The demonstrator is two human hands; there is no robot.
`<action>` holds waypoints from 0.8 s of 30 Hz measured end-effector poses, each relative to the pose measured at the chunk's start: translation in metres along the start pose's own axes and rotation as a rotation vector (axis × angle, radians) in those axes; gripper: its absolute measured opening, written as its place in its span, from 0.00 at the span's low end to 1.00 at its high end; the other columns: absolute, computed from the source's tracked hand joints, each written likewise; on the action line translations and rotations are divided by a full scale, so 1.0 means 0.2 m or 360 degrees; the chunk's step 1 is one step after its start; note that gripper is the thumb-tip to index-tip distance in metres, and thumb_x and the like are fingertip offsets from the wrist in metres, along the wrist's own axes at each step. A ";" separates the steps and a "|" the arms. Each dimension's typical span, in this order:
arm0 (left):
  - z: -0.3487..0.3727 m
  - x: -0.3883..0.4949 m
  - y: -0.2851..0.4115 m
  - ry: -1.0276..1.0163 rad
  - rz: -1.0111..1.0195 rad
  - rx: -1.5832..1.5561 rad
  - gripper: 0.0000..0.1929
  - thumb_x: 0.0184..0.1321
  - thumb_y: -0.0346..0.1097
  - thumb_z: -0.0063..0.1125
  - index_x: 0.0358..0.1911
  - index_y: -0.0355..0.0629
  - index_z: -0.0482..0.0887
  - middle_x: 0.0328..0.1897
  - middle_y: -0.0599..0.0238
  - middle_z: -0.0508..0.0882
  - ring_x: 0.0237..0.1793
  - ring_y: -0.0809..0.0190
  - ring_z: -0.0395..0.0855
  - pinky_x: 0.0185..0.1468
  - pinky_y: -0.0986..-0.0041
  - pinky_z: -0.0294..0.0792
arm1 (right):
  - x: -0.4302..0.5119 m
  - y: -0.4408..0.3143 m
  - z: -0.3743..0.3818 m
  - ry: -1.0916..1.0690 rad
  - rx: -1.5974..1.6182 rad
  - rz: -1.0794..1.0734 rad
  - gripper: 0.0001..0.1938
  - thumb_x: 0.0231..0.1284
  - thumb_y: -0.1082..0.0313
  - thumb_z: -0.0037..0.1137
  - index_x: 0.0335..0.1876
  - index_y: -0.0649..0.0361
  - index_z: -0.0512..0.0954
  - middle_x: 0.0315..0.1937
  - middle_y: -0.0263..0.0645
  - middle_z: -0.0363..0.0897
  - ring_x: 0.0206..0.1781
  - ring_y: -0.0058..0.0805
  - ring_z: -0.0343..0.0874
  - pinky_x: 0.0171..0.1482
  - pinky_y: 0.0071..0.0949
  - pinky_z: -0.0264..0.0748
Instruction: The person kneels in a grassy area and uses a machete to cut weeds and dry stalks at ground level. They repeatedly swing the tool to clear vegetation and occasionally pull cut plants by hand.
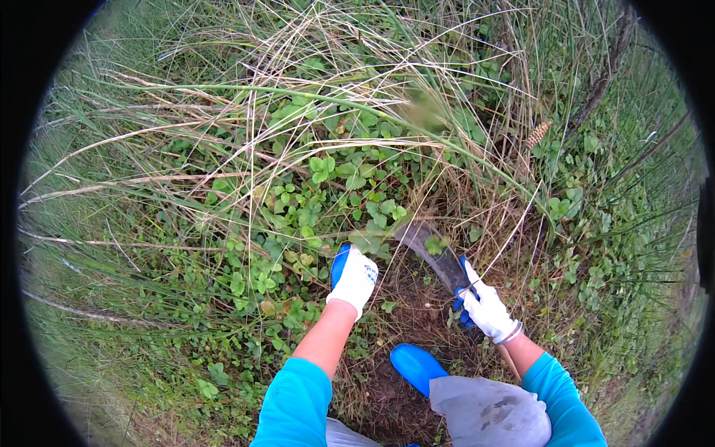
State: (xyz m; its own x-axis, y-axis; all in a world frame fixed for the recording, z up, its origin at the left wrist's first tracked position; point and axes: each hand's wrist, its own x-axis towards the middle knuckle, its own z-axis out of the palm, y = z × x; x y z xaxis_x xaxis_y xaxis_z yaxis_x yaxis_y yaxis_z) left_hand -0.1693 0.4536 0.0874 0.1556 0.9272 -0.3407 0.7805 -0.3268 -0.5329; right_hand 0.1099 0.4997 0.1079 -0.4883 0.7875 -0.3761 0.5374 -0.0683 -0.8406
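My left hand (353, 279), in a white glove with blue coating, is closed at the leafy ground plants (321, 209). Thin stems seem to run from its fingers towards the right, though the fingertips are turned away. My right hand (485, 304), gloved alike, grips a tool with a broad, dark, curved metal blade (433, 254). The blade points up and left, its far end among leaves and dry grass to the right of my left hand. Part of a wooden handle (507, 360) shows below my right wrist. A green leaf lies over or in front of the blade.
Long dry grass stalks (290, 112) and a thick green stem (357, 105) arch across the plants ahead. A brown cone-like seed head (538, 135) and a dark branch (600, 84) are at the upper right. My blue boot (416, 366) stands on bare brown soil (391, 402).
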 end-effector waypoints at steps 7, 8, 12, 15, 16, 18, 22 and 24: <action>-0.02 -0.05 0.04 0.0077 0.0152 0.0002 0.08 0.54 0.34 0.56 0.23 0.54 0.88 0.23 0.71 0.85 0.31 0.61 0.83 0.41 0.66 0.63 | 0.15 0.01 0.16 -0.0127 -0.0272 -0.0041 0.32 0.66 0.63 0.48 0.76 0.40 0.54 0.18 0.46 0.73 0.21 0.32 0.73 0.32 0.33 0.72; -0.02 -0.07 0.05 0.0019 0.0204 -0.0021 0.08 0.54 0.34 0.56 0.22 0.54 0.88 0.22 0.70 0.85 0.31 0.61 0.82 0.41 0.66 0.63 | 0.07 0.07 0.20 -0.0302 -0.0288 -0.0077 0.32 0.66 0.62 0.48 0.76 0.40 0.54 0.19 0.46 0.73 0.21 0.33 0.74 0.34 0.33 0.73; 0.07 -0.18 0.10 -0.0054 0.0167 -0.0140 0.07 0.54 0.35 0.57 0.22 0.53 0.88 0.21 0.69 0.85 0.30 0.60 0.83 0.40 0.63 0.63 | 0.02 -0.02 0.15 -0.0359 -0.0323 0.0050 0.32 0.67 0.64 0.47 0.76 0.41 0.54 0.22 0.43 0.74 0.25 0.30 0.75 0.37 0.31 0.74; 0.04 -0.17 0.12 -0.0019 0.0187 -0.0072 0.07 0.55 0.35 0.55 0.25 0.53 0.88 0.25 0.68 0.85 0.33 0.60 0.82 0.40 0.64 0.63 | 0.15 -0.11 0.10 -0.0042 0.0250 0.0150 0.32 0.67 0.66 0.46 0.76 0.40 0.53 0.22 0.34 0.73 0.21 0.22 0.70 0.27 0.28 0.72; 0.06 -0.16 0.13 -0.0030 0.0168 -0.0105 0.07 0.55 0.35 0.55 0.25 0.53 0.87 0.25 0.68 0.84 0.33 0.59 0.82 0.40 0.64 0.62 | 0.20 -0.12 0.12 0.0057 0.0160 0.0048 0.32 0.68 0.65 0.46 0.76 0.41 0.53 0.20 0.34 0.70 0.19 0.21 0.68 0.24 0.28 0.70; 0.05 -0.14 0.14 -0.0089 0.0078 -0.0229 0.07 0.55 0.35 0.55 0.25 0.53 0.87 0.26 0.68 0.84 0.35 0.58 0.82 0.43 0.63 0.64 | 0.12 0.04 0.20 -0.0276 -0.0360 -0.0122 0.32 0.68 0.63 0.45 0.77 0.42 0.52 0.21 0.44 0.76 0.21 0.34 0.74 0.30 0.37 0.73; 0.14 -0.33 0.21 -0.0084 0.0102 -0.0305 0.08 0.56 0.35 0.55 0.26 0.52 0.89 0.26 0.70 0.86 0.33 0.58 0.83 0.43 0.63 0.64 | -0.06 0.05 0.26 -0.0556 -0.0385 -0.0069 0.33 0.68 0.62 0.46 0.77 0.40 0.50 0.27 0.46 0.78 0.24 0.34 0.77 0.34 0.35 0.75; 0.11 -0.34 0.16 -0.0054 0.0124 -0.0261 0.08 0.56 0.35 0.55 0.26 0.53 0.89 0.25 0.70 0.86 0.32 0.59 0.83 0.42 0.62 0.64 | 0.01 -0.02 0.21 -0.0467 0.0006 0.0201 0.33 0.68 0.64 0.47 0.77 0.39 0.51 0.24 0.34 0.74 0.22 0.19 0.73 0.29 0.24 0.74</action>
State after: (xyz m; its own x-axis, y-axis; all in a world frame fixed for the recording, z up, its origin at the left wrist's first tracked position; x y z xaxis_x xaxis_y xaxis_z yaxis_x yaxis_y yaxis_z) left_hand -0.1679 0.3755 0.0754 0.2009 0.8927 -0.4035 0.8555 -0.3605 -0.3717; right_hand 0.0790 0.4757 0.0943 -0.5956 0.5623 -0.5737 0.6042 -0.1570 -0.7812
